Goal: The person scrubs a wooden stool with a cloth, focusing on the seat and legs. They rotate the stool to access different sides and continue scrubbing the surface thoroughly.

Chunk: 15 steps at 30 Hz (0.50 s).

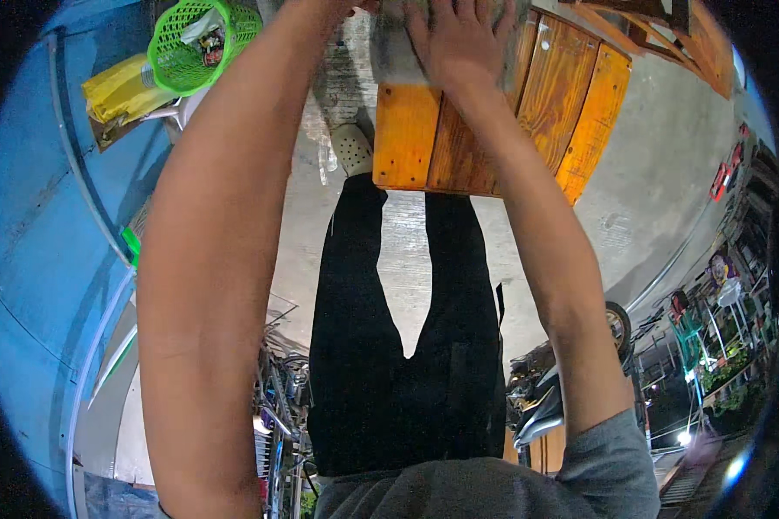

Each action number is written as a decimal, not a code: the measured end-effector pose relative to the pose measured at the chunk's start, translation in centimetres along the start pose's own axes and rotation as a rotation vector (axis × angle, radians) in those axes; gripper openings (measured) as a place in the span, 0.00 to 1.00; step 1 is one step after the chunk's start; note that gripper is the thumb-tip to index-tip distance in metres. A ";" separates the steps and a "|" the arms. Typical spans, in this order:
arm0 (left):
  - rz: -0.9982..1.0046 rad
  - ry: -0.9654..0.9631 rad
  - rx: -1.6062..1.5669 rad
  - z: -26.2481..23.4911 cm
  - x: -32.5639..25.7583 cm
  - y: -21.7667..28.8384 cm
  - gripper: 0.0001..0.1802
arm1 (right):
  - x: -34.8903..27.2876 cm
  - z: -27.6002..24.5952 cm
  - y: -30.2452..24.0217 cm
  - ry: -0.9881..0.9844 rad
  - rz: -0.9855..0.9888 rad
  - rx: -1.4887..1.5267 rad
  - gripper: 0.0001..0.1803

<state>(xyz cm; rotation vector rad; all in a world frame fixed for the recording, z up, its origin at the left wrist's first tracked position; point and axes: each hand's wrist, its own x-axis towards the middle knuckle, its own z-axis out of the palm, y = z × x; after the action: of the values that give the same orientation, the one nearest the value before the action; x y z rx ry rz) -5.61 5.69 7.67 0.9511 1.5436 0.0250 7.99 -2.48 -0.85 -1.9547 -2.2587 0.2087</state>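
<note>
My right hand (466, 39) lies flat with its fingers spread on a grey, sheet-like thing (395, 56) at the top of the view. Whether that is cloth or something stiffer I cannot tell. It covers the far part of a small wooden table (407, 130) made of orange and brown planks. My left arm (212, 251) reaches up past the table's left side. Only a sliver of my left hand (359, 7) shows at the upper edge, beside the grey thing, and its fingers are mostly cut off.
A green plastic basket (166, 54) with small items stands at the upper left, beside a yellow bag (123, 91). A blue wall (52, 251) runs along the left. Another wooden frame (692, 43) is at the upper right. Below the table, a light clog (352, 149) rests on the concrete floor (658, 147).
</note>
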 end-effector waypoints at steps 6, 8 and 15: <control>-0.096 -0.250 0.490 -2.7 6.1 -1.1 0.47 | -8.2 -0.3 -6.7 -0.043 -0.143 0.103 0.27; -0.093 -0.345 0.671 -3.3 8.0 -0.3 0.46 | -14.1 -1.2 -7.6 -0.173 -0.214 0.067 0.26; -0.038 -0.141 0.531 -1.3 4.6 -0.2 0.45 | -16.1 -0.6 -6.1 -0.119 -0.278 0.182 0.18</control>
<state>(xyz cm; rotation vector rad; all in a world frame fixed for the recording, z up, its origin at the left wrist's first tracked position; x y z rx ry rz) -6.32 8.76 4.09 1.3055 1.4611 -0.4901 4.51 -19.31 0.65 -1.5581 -2.4547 0.4886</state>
